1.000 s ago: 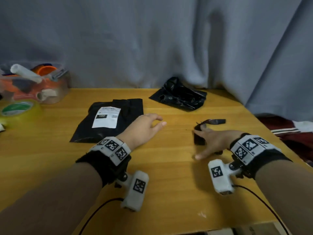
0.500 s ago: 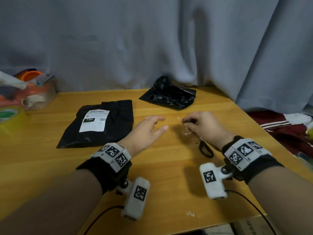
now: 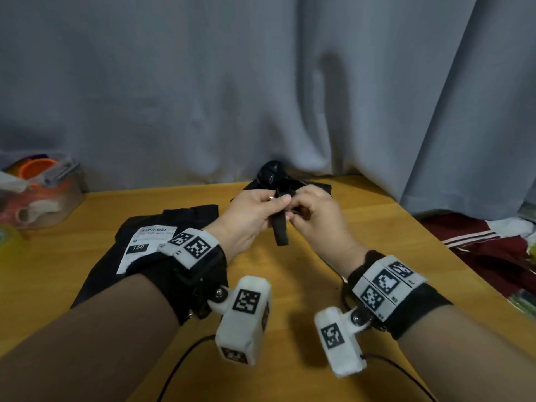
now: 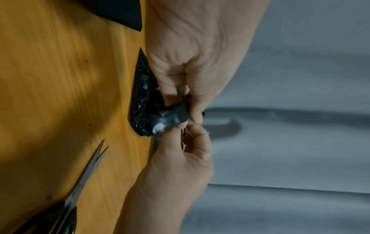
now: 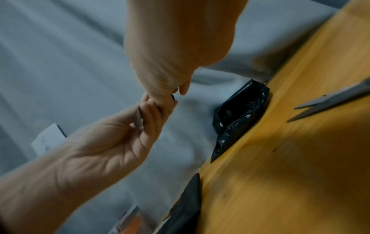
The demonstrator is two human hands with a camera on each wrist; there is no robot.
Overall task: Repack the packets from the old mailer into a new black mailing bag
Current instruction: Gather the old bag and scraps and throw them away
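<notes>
Both hands meet above the table's middle and pinch a narrow black plastic strip [image 3: 280, 231] that hangs down between them. My left hand [image 3: 279, 201] pinches its top from the left and my right hand [image 3: 293, 216] pinches it from the right. The left wrist view shows the strip [image 4: 170, 117] folded between the fingertips. A flat black mailer with a white label [image 3: 150, 242] lies on the table to the left, partly under my left wrist. Behind the hands, a crumpled black bag [image 3: 268, 174] lies by the curtain, also seen as the crumpled bag [image 5: 240, 117].
Scissors [image 4: 88, 171] lie on the wooden table [image 3: 290, 285] below my right hand, blades slightly apart. A clear box with orange items [image 3: 37, 195] and a yellowish tape roll [image 3: 8, 242] stand far left. A grey curtain [image 3: 261, 82] backs the table; red cloth [image 3: 493, 248] lies beyond its right edge.
My right hand has let go of the scissors on the table. Both hands have risen and come together, and they now pinch the black strip between them.
</notes>
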